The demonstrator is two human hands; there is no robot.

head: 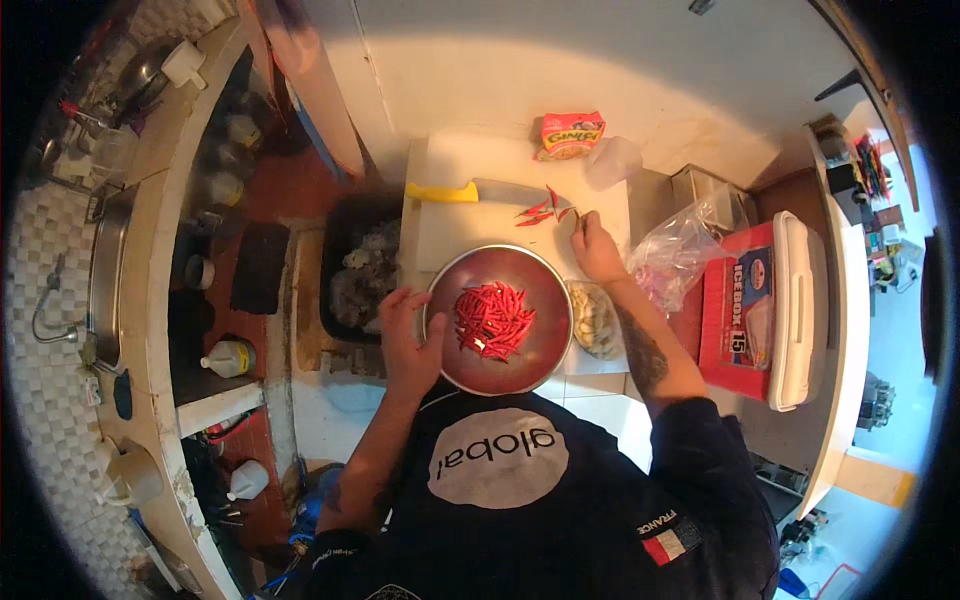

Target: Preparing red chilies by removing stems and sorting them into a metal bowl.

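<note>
A metal bowl with many small red chilies inside stands at the near edge of a white cutting board, close against my body. My left hand holds the bowl's left rim, thumb on the rim side and fingers spread. Beyond the bowl, my right hand has its fingertips pinched at the stem of a chili on the board. Several loose red chilies lie there beside the tip of a knife with a yellow handle, which lies flat across the board.
Right of the bowl sits a clear container of pale pieces. A red and white icebox and a clear plastic bag stand farther right. A printed packet is at the back, a black bin at the left.
</note>
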